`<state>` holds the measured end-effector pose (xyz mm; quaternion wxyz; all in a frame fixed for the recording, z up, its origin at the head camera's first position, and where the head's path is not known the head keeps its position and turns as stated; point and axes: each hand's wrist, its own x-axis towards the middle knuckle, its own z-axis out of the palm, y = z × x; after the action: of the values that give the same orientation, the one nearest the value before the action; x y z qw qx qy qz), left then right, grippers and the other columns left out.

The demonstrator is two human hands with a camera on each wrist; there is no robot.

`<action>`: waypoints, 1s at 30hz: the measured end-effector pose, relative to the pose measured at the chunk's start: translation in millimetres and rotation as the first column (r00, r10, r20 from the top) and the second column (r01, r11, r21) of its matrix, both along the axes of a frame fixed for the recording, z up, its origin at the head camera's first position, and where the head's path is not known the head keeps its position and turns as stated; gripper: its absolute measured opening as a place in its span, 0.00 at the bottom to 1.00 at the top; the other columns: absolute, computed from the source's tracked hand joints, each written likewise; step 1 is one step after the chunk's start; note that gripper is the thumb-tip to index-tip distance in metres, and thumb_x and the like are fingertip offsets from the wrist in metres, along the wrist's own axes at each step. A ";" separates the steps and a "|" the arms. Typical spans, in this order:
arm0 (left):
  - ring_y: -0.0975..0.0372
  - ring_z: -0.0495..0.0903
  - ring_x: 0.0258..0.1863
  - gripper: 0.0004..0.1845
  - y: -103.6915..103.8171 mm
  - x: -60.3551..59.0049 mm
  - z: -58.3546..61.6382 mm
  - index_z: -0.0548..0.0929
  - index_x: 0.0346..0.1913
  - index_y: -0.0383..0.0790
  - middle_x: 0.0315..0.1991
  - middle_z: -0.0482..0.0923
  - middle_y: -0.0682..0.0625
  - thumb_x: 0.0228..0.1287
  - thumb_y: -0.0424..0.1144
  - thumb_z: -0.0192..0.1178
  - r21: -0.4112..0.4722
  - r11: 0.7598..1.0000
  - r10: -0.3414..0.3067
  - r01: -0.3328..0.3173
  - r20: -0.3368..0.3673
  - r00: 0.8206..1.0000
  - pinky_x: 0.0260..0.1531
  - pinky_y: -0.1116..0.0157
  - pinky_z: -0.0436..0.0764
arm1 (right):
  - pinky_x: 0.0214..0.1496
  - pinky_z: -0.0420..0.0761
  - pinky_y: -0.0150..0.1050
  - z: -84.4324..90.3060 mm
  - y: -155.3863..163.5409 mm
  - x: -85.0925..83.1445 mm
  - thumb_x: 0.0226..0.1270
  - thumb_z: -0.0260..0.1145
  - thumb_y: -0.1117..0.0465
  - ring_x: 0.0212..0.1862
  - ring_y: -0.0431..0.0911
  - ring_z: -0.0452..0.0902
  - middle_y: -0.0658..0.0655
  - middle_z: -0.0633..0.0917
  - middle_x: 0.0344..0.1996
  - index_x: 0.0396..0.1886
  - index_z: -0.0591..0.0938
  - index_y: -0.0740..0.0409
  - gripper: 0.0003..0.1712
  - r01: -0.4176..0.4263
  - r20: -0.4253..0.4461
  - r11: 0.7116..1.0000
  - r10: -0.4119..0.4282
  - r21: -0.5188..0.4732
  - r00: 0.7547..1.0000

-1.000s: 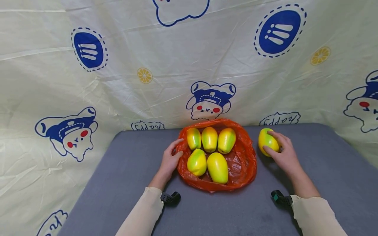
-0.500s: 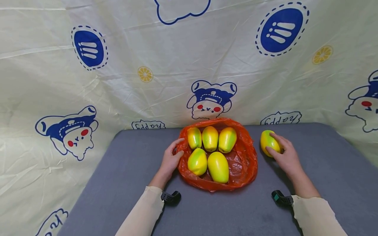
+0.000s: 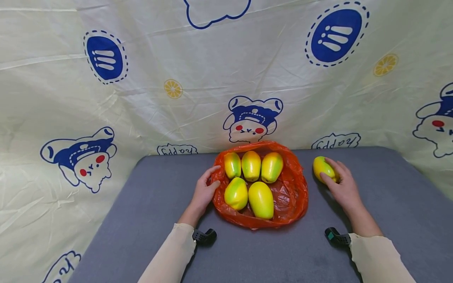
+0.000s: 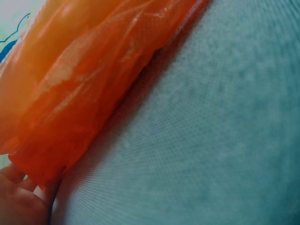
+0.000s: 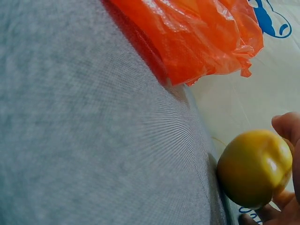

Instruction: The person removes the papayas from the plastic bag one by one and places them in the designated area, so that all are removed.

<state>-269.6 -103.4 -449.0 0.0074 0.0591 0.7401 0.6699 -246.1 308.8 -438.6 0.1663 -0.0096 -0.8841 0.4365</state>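
- The yellow-green fruit lies on its side on the grey table, to the right of the orange bag, apart from it.
- The orange bag lies open and flat, crumpled, with five similar fruits inside.

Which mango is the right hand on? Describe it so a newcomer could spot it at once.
On the grey table an orange bag lies open, with five mangoes inside. To the right of the bag, apart from it, one mango lies on the bare table, with the right hand curled round it. It is the only mango outside the bag.
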 end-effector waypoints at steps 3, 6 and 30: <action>0.49 0.74 0.65 0.25 -0.5 0.1 0.5 0.73 0.69 0.52 0.72 0.66 0.46 0.72 0.33 0.52 0.000 1.000 0.004 -0.004 0.003 1.000 0.58 0.54 0.82 | 0.71 0.50 0.76 1.8 -1.3 -0.6 0.74 0.59 0.53 0.75 0.76 0.46 0.77 0.50 0.76 0.76 0.64 0.58 0.34 0.023 0.004 1.000 -0.023 0.004 1.000; 0.49 0.74 0.65 0.25 -0.9 -0.5 0.2 0.73 0.69 0.53 0.72 0.66 0.46 0.72 0.33 0.53 0.001 1.000 0.005 -0.005 0.006 1.000 0.58 0.54 0.82 | 0.70 0.51 0.76 4.2 -3.2 -0.7 0.74 0.59 0.53 0.74 0.77 0.46 0.76 0.49 0.77 0.76 0.64 0.58 0.34 0.046 0.007 0.999 -0.046 0.014 0.999; 0.50 0.73 0.66 0.24 -1.4 -0.4 -1.6 0.73 0.68 0.54 0.72 0.67 0.47 0.73 0.33 0.53 0.006 1.000 -0.002 0.002 0.013 1.000 0.60 0.53 0.80 | 0.68 0.55 0.74 34.1 -33.8 5.7 0.72 0.58 0.55 0.75 0.69 0.48 0.64 0.57 0.78 0.75 0.68 0.48 0.32 0.084 -0.111 0.991 -0.072 0.105 0.991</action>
<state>-270.0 -104.8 -450.6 0.0126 0.0556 0.7379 0.6725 -240.4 275.0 -404.5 0.2308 -0.0117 -0.8954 0.3805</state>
